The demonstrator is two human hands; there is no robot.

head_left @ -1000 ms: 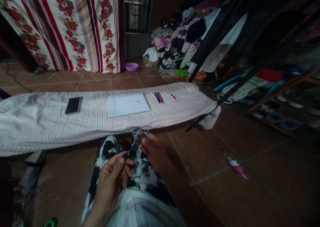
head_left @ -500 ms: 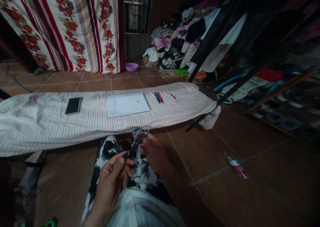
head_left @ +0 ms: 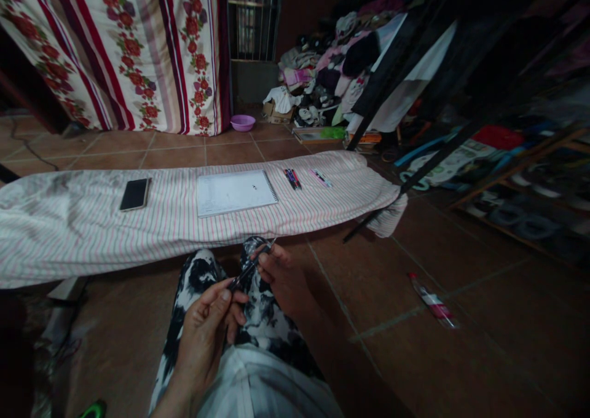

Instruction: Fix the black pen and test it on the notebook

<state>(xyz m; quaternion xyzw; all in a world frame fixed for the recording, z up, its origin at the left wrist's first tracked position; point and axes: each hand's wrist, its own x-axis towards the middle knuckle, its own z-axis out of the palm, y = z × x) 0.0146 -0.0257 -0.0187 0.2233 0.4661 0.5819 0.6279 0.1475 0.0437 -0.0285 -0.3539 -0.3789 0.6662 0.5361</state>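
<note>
A dark pen [head_left: 247, 270] slants up to the right above my lap, held between both hands. My left hand [head_left: 212, 313] pinches its lower end between thumb and fingers. Around its upper end, near a thin pale tip, the fingers of my right hand [head_left: 282, 276] are closed. Just beyond my knees lies an open spiral notebook [head_left: 230, 197] on the striped cloth [head_left: 175, 227], with a small dark mark on its page. Several pens [head_left: 292, 179] lie in a bunch right of the notebook, beside a pink-and-white pen-like item [head_left: 319, 178].
A phone [head_left: 135, 194] rests on the cloth at the left. On the tiled floor at the right lies a plastic bottle [head_left: 433, 301]. Farther back are a purple basin [head_left: 243, 123], a heap of clothes [head_left: 322, 67] and a shoe rack [head_left: 516, 215]. A floral curtain [head_left: 138, 49] hangs behind.
My right fingers have shifted slightly at the pen's upper end, with the thumb now lying further over it. My left hand and the things on the cloth look the same.
</note>
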